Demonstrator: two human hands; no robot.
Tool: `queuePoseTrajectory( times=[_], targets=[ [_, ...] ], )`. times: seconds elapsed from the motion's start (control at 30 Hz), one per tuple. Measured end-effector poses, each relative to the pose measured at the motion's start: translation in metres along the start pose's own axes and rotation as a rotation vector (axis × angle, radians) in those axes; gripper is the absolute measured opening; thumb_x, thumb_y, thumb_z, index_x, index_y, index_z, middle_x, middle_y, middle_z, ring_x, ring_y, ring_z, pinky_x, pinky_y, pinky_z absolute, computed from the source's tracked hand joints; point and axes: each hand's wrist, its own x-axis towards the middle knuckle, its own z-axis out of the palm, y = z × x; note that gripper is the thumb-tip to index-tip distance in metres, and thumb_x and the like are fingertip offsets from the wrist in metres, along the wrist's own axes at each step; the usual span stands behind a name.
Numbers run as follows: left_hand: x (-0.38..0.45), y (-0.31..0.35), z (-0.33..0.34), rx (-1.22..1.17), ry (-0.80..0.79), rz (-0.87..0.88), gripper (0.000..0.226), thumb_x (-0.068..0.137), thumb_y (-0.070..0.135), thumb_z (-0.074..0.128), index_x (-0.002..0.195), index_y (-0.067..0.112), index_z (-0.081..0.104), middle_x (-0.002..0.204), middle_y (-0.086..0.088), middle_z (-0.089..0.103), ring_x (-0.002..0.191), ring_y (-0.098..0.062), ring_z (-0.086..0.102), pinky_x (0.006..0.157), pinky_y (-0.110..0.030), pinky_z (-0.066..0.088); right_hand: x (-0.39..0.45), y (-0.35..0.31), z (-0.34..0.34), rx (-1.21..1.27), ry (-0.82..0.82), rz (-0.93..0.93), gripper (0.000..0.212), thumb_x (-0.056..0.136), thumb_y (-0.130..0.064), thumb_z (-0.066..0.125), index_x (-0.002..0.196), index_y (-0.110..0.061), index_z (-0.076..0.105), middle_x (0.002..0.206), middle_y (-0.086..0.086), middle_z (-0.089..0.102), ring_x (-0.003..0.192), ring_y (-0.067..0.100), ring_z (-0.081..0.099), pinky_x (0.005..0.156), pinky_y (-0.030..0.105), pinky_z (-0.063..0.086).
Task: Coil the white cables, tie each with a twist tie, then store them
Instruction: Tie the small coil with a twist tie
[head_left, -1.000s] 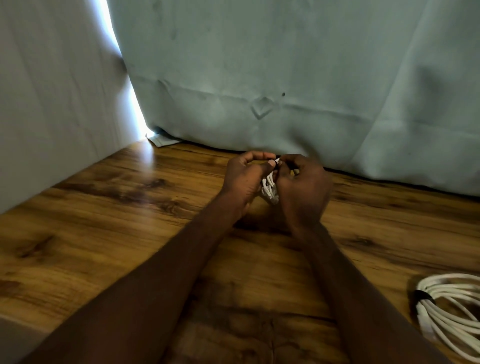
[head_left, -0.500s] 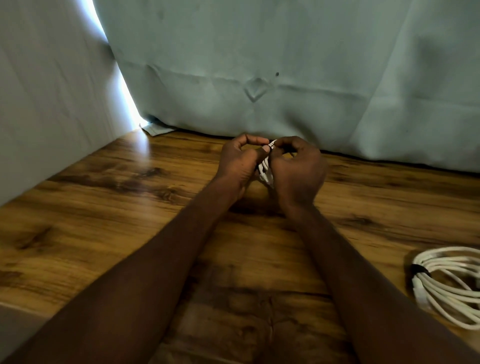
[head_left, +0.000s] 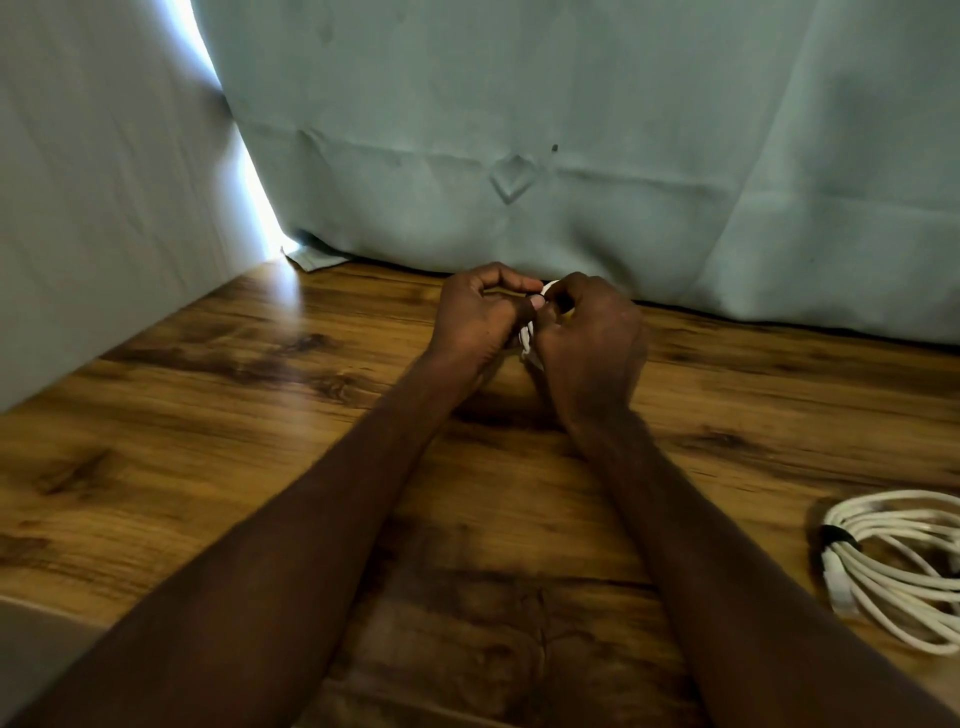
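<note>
Both hands meet above the far middle of the wooden table (head_left: 208, 426). A small white cable bundle (head_left: 529, 340) shows only as a sliver between them. My left hand (head_left: 475, 317) pinches its top with thumb and forefinger. My right hand (head_left: 592, 338) curls round the bundle from the right, fingertips at the same spot. Most of the bundle is hidden by the hands, and I cannot make out a twist tie there. A second white cable coil (head_left: 904, 566) lies on the table at the right edge, bound by a dark tie (head_left: 837, 535).
A pale green curtain (head_left: 519, 130) hangs right behind the hands along the table's back edge. A light wall panel (head_left: 93, 208) closes the left side, with a bright gap at the corner. A scrap of fabric (head_left: 317, 258) lies at the back left.
The hands stay together on the small bundle, with only slight finger shifts at its top. The view has tilted a little, so the hands and the tied coil sit slightly higher in frame.
</note>
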Motion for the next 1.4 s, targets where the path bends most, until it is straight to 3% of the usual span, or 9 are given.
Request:
queuePoseTrajectory(
  times=[0.17,0.3,0.57,0.77,1.03,1.2,1.4],
  targets=[
    [-0.002,0.000,-0.001,-0.012,-0.041,-0.034,0.020,0.089,-0.009,0.070,0.110,-0.011,0.070,0.079,-0.004,0.076,0.064,-0.007,0.073,0.053,-0.021,0.055,0.001,-0.002,0.000,0.198,0.035,0.165,0.021,0.075,-0.030,0.068,0.088,-0.019,0.080,0.081,-0.004,0.075,0.074,0.013,0.067,0.063,0.024,0.042],
    [-0.003,0.000,0.003,-0.053,-0.047,-0.072,0.017,0.090,-0.009,0.069,0.106,-0.005,0.071,0.073,-0.005,0.075,0.059,-0.009,0.071,0.052,-0.023,0.055,0.001,-0.004,0.001,0.347,0.094,0.365,0.027,0.066,-0.033,0.069,0.085,-0.019,0.081,0.077,-0.004,0.076,0.073,0.013,0.069,0.065,0.024,0.044],
    [0.000,-0.006,0.003,-0.191,-0.042,-0.158,0.014,0.090,-0.007,0.070,0.102,0.002,0.072,0.086,-0.014,0.076,0.075,-0.023,0.073,0.068,-0.037,0.064,0.002,-0.004,0.004,0.317,0.108,0.374,0.014,0.075,-0.022,0.074,0.087,-0.020,0.081,0.078,-0.002,0.077,0.074,0.016,0.071,0.070,0.032,0.055],
    [0.001,-0.007,0.006,-0.213,-0.021,-0.162,0.014,0.090,-0.006,0.071,0.097,0.005,0.071,0.095,-0.019,0.076,0.085,-0.028,0.073,0.077,-0.043,0.063,0.003,-0.003,0.004,0.281,0.101,0.339,0.015,0.077,-0.021,0.074,0.089,-0.018,0.082,0.081,0.001,0.077,0.075,0.019,0.071,0.068,0.027,0.048],
    [0.003,-0.009,0.000,-0.270,0.023,-0.219,0.014,0.090,-0.005,0.071,0.099,0.005,0.072,0.092,-0.016,0.077,0.083,-0.026,0.074,0.078,-0.043,0.064,0.002,-0.001,0.010,0.333,0.013,0.252,0.024,0.079,-0.026,0.068,0.097,-0.018,0.082,0.090,-0.001,0.079,0.079,0.018,0.073,0.075,0.035,0.058],
    [0.005,-0.008,0.000,-0.324,0.012,-0.316,0.016,0.091,-0.001,0.071,0.104,0.008,0.072,0.093,-0.011,0.077,0.077,-0.020,0.074,0.065,-0.032,0.062,0.002,0.000,0.013,0.241,0.047,0.238,0.019,0.080,-0.022,0.074,0.096,-0.017,0.082,0.091,0.003,0.078,0.081,0.021,0.071,0.070,0.026,0.044],
    [0.007,-0.011,-0.001,-0.358,-0.011,-0.364,0.015,0.093,0.000,0.070,0.102,0.012,0.072,0.100,-0.011,0.077,0.088,-0.023,0.073,0.077,-0.036,0.063,0.003,0.001,0.012,0.248,0.063,0.284,0.012,0.077,-0.025,0.073,0.085,-0.018,0.079,0.085,0.002,0.076,0.080,0.023,0.070,0.073,0.034,0.052]
  ],
)
